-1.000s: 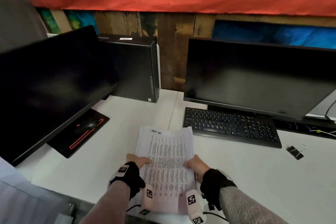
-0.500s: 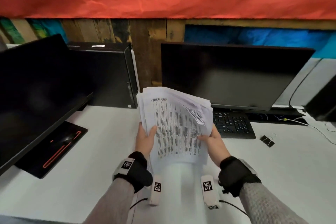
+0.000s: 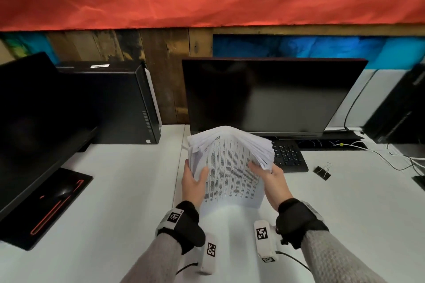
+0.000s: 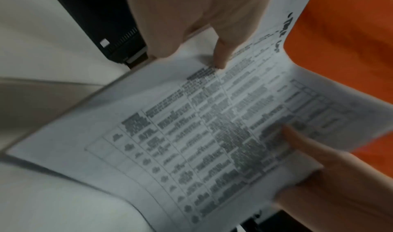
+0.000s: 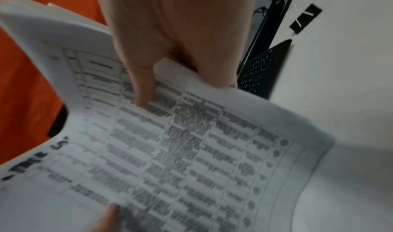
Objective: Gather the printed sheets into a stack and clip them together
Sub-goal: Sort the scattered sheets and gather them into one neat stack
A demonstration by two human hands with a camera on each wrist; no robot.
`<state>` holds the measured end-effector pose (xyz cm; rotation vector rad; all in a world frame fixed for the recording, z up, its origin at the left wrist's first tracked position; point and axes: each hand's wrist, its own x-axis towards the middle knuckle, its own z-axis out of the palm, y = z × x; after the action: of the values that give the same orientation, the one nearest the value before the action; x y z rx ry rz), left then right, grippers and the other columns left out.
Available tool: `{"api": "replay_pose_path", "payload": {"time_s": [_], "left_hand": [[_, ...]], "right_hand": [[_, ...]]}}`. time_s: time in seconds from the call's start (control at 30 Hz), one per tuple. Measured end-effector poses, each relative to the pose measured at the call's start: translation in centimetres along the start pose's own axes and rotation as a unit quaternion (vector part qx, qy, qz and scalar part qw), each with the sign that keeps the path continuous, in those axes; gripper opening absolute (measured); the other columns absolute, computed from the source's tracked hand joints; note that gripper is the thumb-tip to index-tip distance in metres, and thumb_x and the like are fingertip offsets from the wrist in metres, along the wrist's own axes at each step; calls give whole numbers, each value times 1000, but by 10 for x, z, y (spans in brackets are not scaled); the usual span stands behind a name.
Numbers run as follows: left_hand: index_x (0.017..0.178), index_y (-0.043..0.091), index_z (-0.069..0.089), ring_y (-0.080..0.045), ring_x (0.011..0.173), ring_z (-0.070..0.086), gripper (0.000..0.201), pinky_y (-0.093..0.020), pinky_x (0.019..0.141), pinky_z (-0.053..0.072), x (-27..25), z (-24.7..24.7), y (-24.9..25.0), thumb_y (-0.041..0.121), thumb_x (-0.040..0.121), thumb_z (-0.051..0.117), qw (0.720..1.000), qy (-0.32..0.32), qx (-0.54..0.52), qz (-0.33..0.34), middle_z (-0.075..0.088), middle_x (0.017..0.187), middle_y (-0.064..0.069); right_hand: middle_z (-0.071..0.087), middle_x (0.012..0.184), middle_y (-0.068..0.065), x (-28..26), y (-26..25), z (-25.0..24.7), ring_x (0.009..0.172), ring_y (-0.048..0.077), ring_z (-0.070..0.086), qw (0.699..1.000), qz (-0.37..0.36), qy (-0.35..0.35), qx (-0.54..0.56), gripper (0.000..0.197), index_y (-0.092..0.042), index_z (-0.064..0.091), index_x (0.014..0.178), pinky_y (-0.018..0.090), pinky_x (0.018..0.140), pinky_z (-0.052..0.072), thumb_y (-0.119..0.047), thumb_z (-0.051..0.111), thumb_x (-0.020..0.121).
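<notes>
A thick stack of printed sheets [image 3: 230,167] stands almost upright above the white desk [image 3: 126,190], its top edges fanned and uneven. My left hand [image 3: 193,181] grips its left edge, thumb on the front page. My right hand [image 3: 271,179] grips the right edge the same way. The left wrist view shows the printed table on the sheets [image 4: 202,134] with my left thumb [image 4: 221,53] pressed on it; the right wrist view shows the sheets [image 5: 180,151] under my right thumb [image 5: 142,87]. A black binder clip [image 3: 322,172] lies on the desk to the right, also in the right wrist view as the binder clip [image 5: 306,17].
A dark monitor [image 3: 264,94] and a black keyboard [image 3: 287,156] stand just behind the sheets. A computer tower [image 3: 119,103] and a second monitor [image 3: 34,122] are on the left. Cables [image 3: 391,158] trail at the right, beside another black tower [image 3: 400,108].
The stack has been lifted off the desk from lying flat to nearly upright, with both hands still on its sides. Its top edges have fanned out more.
</notes>
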<state>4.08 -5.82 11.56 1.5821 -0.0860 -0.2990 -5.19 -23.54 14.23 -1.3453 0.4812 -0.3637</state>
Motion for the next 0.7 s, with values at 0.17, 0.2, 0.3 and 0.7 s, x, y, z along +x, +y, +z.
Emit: {"api": "replay_pose_path", "payload": {"time_s": [0.17,0.2,0.3,0.7], "left_hand": [[130,28,39,-1,114,49,42,-20,94,40,-10,13,21,18,93,56,997,16,-4,74,51,124,15],[124,31,41,4,108,51,40,-17,89,42,-8,11,24,14,92,59,997,1,-13,72,53,117,19],[108,29,49,-8,104,60,39,-21,86,49,0,-1,32,5,84,67,997,-54,-42,41,62,111,8],[102,21,63,-10,98,65,26,-25,83,51,10,18,28,10,80,73,995,-16,-97,34,69,106,2]], "right_hand": [[68,116,10,1,-11,-1,114,30,61,998,-26,18,45,48,-13,67,114,49,102,45,-26,77,70],[67,118,9,1,-14,-5,114,29,60,999,-35,10,30,54,-13,65,116,46,101,46,-25,79,65],[63,114,-5,3,-19,-19,116,19,57,999,-40,-12,-21,66,-15,50,128,29,91,47,-8,79,69],[71,111,8,3,-25,-3,110,26,64,996,-61,32,49,71,-15,71,107,46,100,47,-49,88,48]]}}
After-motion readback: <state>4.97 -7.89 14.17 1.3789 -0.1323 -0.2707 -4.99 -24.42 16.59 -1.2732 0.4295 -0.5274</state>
